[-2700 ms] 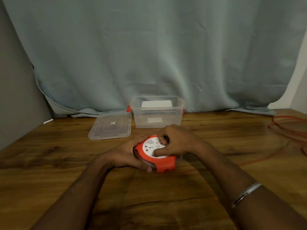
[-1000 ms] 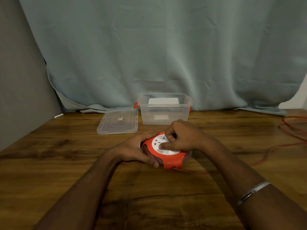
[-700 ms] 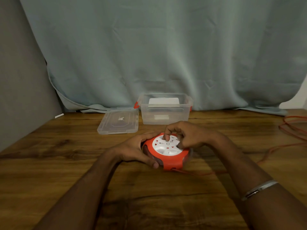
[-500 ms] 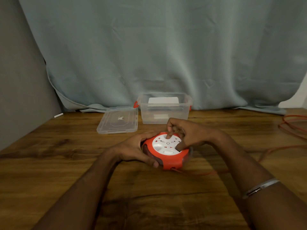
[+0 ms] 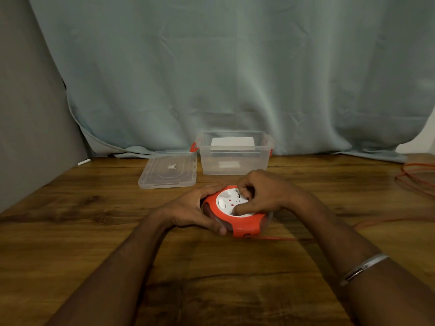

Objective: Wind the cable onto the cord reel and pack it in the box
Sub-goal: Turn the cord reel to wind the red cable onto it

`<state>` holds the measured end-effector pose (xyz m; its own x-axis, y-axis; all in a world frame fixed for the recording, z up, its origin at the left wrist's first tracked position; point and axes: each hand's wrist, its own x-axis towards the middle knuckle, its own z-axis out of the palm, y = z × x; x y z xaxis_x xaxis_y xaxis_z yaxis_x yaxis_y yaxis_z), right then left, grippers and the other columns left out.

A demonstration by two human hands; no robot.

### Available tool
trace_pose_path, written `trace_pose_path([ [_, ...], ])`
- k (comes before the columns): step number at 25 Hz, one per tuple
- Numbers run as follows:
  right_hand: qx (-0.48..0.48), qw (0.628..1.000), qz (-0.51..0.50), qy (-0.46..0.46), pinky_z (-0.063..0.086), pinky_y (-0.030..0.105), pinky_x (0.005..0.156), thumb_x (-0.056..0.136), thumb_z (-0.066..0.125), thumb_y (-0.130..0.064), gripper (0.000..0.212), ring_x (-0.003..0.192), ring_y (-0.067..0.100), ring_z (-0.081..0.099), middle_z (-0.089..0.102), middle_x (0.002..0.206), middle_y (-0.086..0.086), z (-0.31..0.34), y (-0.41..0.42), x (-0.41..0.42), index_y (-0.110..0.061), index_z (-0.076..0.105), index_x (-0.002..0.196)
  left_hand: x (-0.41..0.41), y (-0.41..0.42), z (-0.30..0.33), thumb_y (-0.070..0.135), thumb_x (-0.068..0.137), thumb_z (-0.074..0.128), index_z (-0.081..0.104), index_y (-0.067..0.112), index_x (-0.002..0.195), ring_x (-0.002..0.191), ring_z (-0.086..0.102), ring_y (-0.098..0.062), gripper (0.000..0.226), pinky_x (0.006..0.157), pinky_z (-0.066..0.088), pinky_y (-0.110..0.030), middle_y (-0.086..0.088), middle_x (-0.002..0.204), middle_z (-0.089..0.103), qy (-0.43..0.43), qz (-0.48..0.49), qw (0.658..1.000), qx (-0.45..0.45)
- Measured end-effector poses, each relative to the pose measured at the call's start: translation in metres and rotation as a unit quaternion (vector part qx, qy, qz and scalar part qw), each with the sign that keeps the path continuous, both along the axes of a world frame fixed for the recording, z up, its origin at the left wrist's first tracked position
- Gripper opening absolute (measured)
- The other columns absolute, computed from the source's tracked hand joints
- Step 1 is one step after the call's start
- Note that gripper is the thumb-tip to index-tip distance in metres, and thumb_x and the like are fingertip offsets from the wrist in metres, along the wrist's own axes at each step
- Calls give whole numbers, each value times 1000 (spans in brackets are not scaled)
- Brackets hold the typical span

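Head view: at table centre, the left hand clasps the orange cord reel at 9 o'clock; the right hand pinches its white dial. Cable trails toward 3 o'clock. The rigid, likely light reel is best held by its rim; the open box waits at 12.

Wooden table, grey-blue curtain, grey wall
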<state>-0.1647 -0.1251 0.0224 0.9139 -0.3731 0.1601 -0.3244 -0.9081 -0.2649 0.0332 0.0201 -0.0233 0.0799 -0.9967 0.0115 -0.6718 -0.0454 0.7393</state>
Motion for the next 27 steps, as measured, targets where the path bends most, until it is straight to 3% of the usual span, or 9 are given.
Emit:
trace_pose_path([
  [4, -18, 999, 1, -27, 37, 26, 53, 79, 81, -49, 49, 51, 7, 52, 54, 50, -8, 0, 10, 5, -20, 51, 53, -2, 0, -1, 14, 66, 99, 39, 40, 152, 121, 57, 11, 108, 99, 47, -8, 32, 136, 53, 15, -7, 1000, -5],
  [7, 30, 997, 31, -57, 55, 36, 61, 77, 79, -22, 19, 70, 10, 67, 68, 70, -8, 6, 6, 1, -29, 61, 74, 0, -1, -3, 12, 65, 100, 45, 47, 142, 124, 58, 9, 101, 104, 48, -15, 25, 139, 60, 24, -22, 999, -18],
  [9, 100, 993, 43, -44, 60, 35, 62, 72, 73, -3, 54, 78, -2, 69, 75, 95, -8, 10, 0, -4, -37, 59, 111, 0, -1, -3, 12, 66, 99, 42, 48, 142, 122, 57, 14, 101, 100, 48, -10, 28, 138, 56, 28, -21, 999, -14],
  [11, 135, 990, 50, 8, 50, 14, 53, 75, 70, 11, 90, 69, -21, 60, 73, 118, -5, 11, -1, -8, -36, 39, 145, 0, -1, -2, 15, 67, 98, 37, 46, 148, 124, 53, 10, 106, 96, 46, -6, 29, 140, 51, 29, -18, 999, -8],
  [13, 142, 987, 62, 32, 46, 9, 52, 78, 71, 15, 107, 64, -26, 56, 71, 127, -1, 10, -6, -7, -34, 22, 159, 0, -1, -2, 17, 67, 98, 36, 46, 149, 126, 51, 8, 107, 96, 45, -4, 30, 139, 49, 27, -15, 1000, -4],
  [18, 158, 985, 65, -6, 47, 12, 55, 75, 86, 0, 108, 64, -12, 62, 73, 115, 5, 6, -20, -10, -36, 21, 154, 1, -2, -2, 26, 64, 101, 35, 45, 150, 129, 48, 7, 110, 109, 42, -15, 31, 142, 47, 10, 2, 1000, 0],
  [21, 144, 988, 52, -17, 48, 25, 62, 72, 93, -23, 94, 70, 2, 61, 72, 102, 3, 3, -17, -10, -40, 30, 140, 1, -1, -1, 37, 59, 102, 32, 37, 160, 141, 43, -7, 123, 115, 39, -25, 19, 156, 43, 12, 10, 1000, 0],
  [24, 92, 995, 27, -21, 53, 43, 62, 66, 92, -44, 76, 70, 11, 62, 69, 85, -1, 2, -8, -6, -41, 40, 121, 1, 0, -1, 36, 58, 102, 33, 36, 160, 141, 45, -7, 123, 113, 42, -24, 19, 154, 45, 15, 12, 1000, 0],
  [27, 4, 1000, -10, -19, 51, 41, 61, 61, 82, -62, 59, 67, 10, 61, 64, 73, -10, 1, 0, -2, -37, 48, 103, 0, 1, -1, 49, 47, 101, 34, 34, 159, 138, 48, -7, 131, 117, 44, -30, 17, 154, 48, 11, 14, 1000, -5],
])
